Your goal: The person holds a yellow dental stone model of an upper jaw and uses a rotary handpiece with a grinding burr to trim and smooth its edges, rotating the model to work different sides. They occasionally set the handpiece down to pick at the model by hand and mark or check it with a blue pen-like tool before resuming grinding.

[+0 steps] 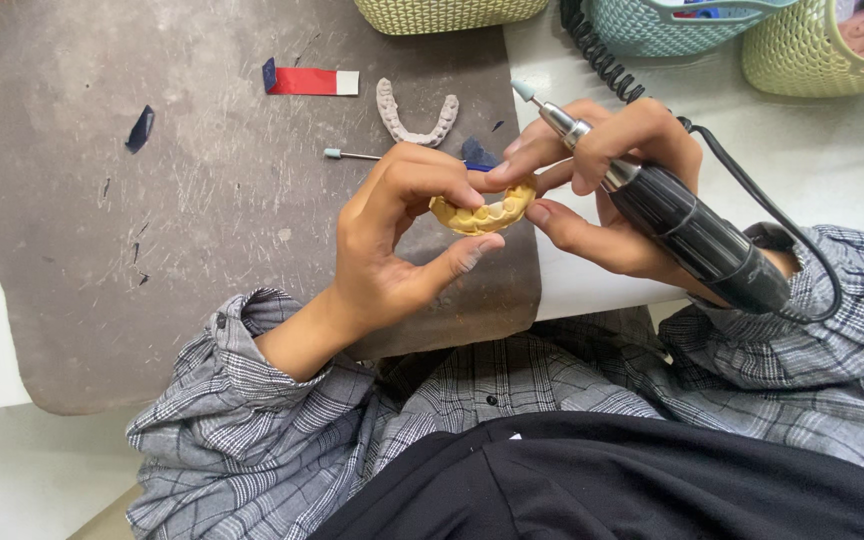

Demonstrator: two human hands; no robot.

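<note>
Both my hands pinch the yellow cast (482, 212): left fingers (422, 200) closed around it, right fingers (592, 150) also gripping the handpiece (692, 235).

A dental lab workbench is showing itself here: a scuffed, dust-marked grey work mat (202, 230) is covering the white bench, a pale tooth-arch cast (414, 115) and a loose grinding bur (352, 155) are lying on it, and a corded rotary handpiece (682, 225) is being held over a yellow dental model (484, 212)
</note>
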